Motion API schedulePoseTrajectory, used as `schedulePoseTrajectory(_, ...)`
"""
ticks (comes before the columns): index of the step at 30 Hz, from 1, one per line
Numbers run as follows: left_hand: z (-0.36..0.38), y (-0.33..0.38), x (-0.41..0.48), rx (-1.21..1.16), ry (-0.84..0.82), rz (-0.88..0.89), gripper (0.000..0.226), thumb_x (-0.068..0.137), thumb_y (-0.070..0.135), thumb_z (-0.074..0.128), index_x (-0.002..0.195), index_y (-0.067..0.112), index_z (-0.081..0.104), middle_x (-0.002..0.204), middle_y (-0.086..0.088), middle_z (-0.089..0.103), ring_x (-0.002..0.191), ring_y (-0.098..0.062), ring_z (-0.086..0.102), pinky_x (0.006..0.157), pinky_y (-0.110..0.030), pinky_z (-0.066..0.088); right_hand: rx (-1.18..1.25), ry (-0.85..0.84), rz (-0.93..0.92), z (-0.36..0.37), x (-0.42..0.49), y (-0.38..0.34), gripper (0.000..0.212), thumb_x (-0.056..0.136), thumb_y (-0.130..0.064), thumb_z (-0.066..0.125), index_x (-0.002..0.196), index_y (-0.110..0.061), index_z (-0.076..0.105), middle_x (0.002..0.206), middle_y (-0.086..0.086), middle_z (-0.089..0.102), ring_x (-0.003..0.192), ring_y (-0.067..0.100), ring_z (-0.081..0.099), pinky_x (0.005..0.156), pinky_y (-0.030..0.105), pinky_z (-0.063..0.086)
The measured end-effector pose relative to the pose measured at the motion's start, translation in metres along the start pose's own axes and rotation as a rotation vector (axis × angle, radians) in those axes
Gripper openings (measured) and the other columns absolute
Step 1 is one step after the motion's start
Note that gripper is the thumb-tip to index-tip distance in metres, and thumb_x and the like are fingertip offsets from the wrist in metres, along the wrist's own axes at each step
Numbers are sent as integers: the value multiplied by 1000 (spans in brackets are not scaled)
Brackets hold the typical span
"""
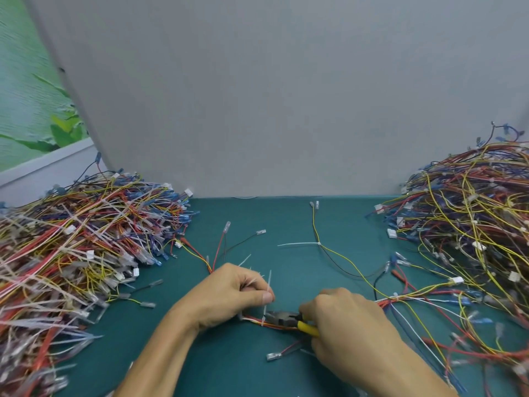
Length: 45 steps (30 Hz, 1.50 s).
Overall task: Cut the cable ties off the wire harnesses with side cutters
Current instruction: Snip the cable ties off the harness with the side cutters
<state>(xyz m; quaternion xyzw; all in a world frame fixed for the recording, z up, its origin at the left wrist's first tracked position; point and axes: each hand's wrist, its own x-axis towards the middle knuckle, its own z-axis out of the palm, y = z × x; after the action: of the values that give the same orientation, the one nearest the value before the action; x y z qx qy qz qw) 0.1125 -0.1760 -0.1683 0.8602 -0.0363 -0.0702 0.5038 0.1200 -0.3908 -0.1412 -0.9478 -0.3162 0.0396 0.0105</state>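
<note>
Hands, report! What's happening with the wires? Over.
Left hand pinches white plastic cable tie. Right hand grips yellow-handled side cutters, nose at tie. Nothing blocks the cutters.

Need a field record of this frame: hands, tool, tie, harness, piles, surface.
left hand: pinches the tail of the cable tie between thumb and finger
right hand: grips the yellow handles of the side cutters
side cutters: head at the tie, where it wraps the harness
cable tie: white, tail pointing up, still on the harness
harness: red, orange and white wires, lying on the mat
left pile: harnesses, many white ties
right pile: harnesses
mat: green
</note>
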Motion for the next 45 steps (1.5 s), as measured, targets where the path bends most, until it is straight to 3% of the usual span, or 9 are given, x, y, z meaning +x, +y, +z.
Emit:
schedulePoseTrajectory(11,0,-4,2,-15,18,5,20,72,38,69,77,18,72,60,1,43,57,-10,39,52,-21,41,8,-20,-16,1,1,-3,15,90,-23,49,102,-21,57,90,3,37,99,29,57,65,33,30)
schedulePoseTrajectory(14,1,-3,2,-25,19,-8,18,72,37,69,75,19,72,53,11,44,54,-6,40,51,-21,41,2,-22,-15,3,2,-3,17,89,-21,50,104,-21,58,90,2,38,99,29,57,66,32,30)
schedulePoseTrajectory(23,1,0,1,-13,25,-22,20,72,37,69,75,18,72,52,9,40,54,-8,39,51,-24,42,-16,-19,-50,3,2,-6,19,92,-22,45,105,-19,58,103,6,51,98,30,57,65,33,30)
schedulePoseTrajectory(27,1,1,1,-11,31,-25,20,71,37,69,75,17,72,55,3,38,55,-9,37,51,-21,39,-29,-26,-74,2,1,-7,21,94,-19,42,107,-18,58,93,10,40,99,26,57,65,34,29)
schedulePoseTrajectory(34,1,5,-2,-59,32,-30,11,72,31,71,68,21,71,54,3,40,52,-9,39,48,-21,39,-47,-49,-78,2,1,-7,21,91,-13,44,106,-18,57,94,8,43,99,27,57,64,34,29)
schedulePoseTrajectory(37,-2,9,-3,-291,189,-62,15,82,12,71,67,14,67,54,1,42,47,-10,37,47,-22,33,-53,-36,-68,2,1,-6,19,91,-15,44,105,-18,56,94,7,39,86,33,53,55,33,25)
schedulePoseTrajectory(40,-19,15,-3,-673,417,-63,25,97,6,44,74,11,52,58,-1,36,49,-11,30,51,-25,29,-5,30,-65,3,1,-4,12,94,-24,42,103,-23,49,99,0,32,73,34,39,54,36,26)
schedulePoseTrajectory(42,-29,16,-4,-781,506,-36,26,100,7,35,76,13,43,61,-4,44,52,-14,35,52,-28,27,62,58,-94,7,1,-4,11,96,-30,40,103,-24,47,108,-3,36,78,34,43,61,37,33)
schedulePoseTrajectory(45,-28,16,-3,-702,561,-37,27,103,9,33,78,11,45,66,-5,56,54,-13,45,49,-25,30,104,67,-134,14,2,-9,16,97,-35,39,106,-24,45,112,-5,41,95,30,51,66,34,35)
